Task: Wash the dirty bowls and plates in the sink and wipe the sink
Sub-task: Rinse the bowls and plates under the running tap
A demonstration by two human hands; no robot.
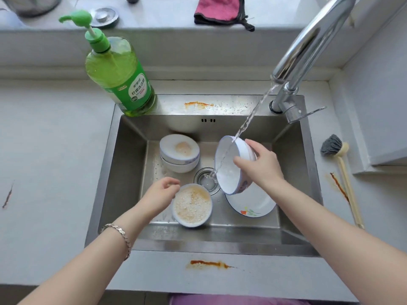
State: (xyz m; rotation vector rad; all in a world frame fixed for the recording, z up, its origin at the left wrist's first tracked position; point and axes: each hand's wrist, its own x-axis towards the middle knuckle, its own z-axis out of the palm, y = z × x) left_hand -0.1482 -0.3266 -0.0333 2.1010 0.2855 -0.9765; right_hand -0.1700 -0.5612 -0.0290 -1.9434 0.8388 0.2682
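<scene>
The sink (127, 172) was set into a grey bench (55, 139), and all positions below are given from its drain (207, 180).

The right hand (262, 166) gripped a white bowl (229, 172) by its rim and outer wall, just right of the drain. The bowl was tilted on its side, and water (248, 119) from the tap (308, 40) ran through it onto the drain. The left hand (163, 190) was left of the drain with its fingers loosely curled, holding nothing.

A dirty bowl (192, 205) with foamy residue stood on the sink floor in front of the drain, just beside the left hand. Two stacked bowls (179, 153) stood behind and left of the drain, the upper one soiled. A flowered plate (253, 205) lay right of the drain, partly under the held bowl.

A green soap bottle (119, 78) stood on the sink's rim, far behind and left of the drain. A brush (339, 168) lay on the bench well to the drain's right. An orange stain (209, 264) marked the bench in front of the drain.
</scene>
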